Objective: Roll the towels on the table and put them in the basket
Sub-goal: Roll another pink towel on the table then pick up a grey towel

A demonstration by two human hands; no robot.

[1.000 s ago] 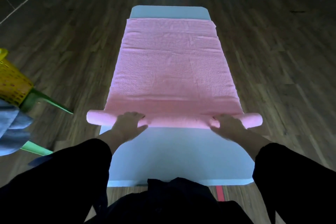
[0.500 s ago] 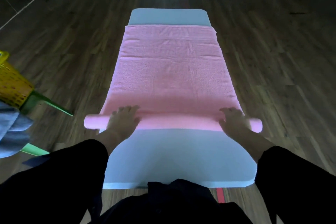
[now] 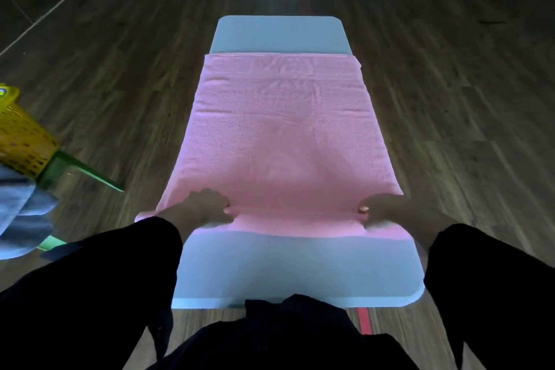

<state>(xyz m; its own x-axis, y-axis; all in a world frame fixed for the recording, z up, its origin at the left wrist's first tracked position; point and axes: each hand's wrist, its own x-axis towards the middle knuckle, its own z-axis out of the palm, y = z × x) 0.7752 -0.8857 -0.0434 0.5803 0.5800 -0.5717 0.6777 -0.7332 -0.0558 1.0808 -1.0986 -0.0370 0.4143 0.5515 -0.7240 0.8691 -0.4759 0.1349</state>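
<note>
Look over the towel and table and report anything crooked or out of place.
Nothing spilled or damaged. The pink towel is wider than the table, so the rolled end overhangs its left edge beside the left hand; its far right corner droops over.

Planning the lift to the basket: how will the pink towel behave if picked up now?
Probably floppy: the pink towel lies limp, overhanging the table. The thin roll gripped by left hand and right hand would likely unwind; most cloth lies flat.
</note>
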